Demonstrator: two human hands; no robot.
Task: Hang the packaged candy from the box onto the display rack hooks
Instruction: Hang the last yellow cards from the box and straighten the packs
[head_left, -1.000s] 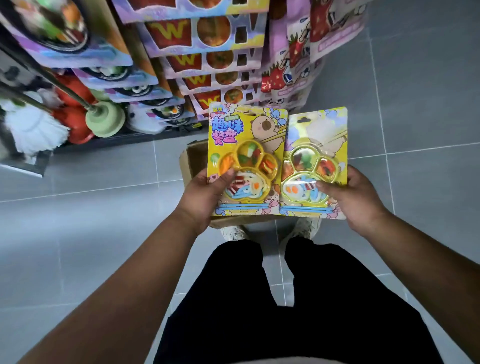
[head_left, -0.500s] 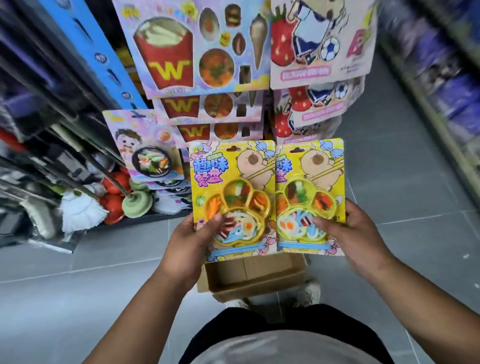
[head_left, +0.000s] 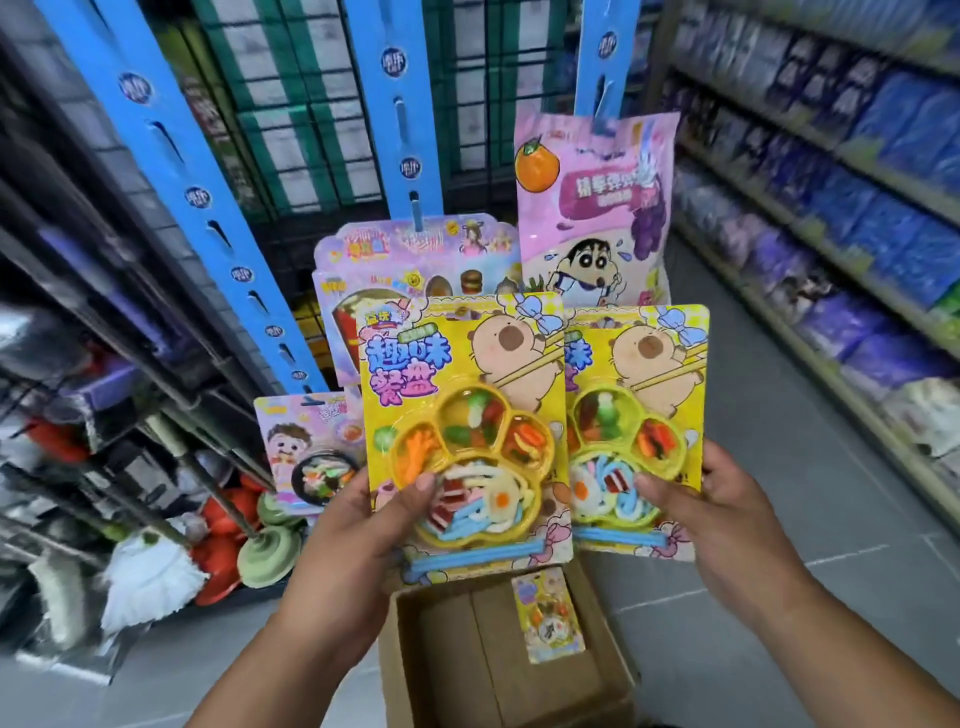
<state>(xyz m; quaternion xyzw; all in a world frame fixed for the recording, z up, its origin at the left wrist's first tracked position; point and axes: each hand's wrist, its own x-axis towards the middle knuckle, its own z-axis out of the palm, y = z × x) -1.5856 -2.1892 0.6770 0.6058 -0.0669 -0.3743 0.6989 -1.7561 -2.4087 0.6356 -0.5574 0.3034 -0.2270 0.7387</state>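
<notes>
**Two candy packs raised toward the display rack**

A person stands in a shop aisle, seen from their own head looking down. Each hand holds one yellow card pack of gummy candy in a paw-shaped tray. The left hand grips the left pack at its lower corner, thumb across the front and fingers curled behind. The right hand pinches the right pack the same way. The left pack overlaps the left edge of the right one.

Below them, on the floor, sits an open cardboard box with one more yellow pack lying inside. That makes three packs counted: two in hand, one in the box.

Beyond the packs rise three blue hanging strips fitted with hooks. Three other items plainly hang there: a pink bag, a pastel card and a small card showing a child.

The step looks like carrying packs up to the rack, with neither hung yet. The next move likely calls for choosing a free hook and threading the slot at a pack's top edge onto it, one pack at a time.
</notes>
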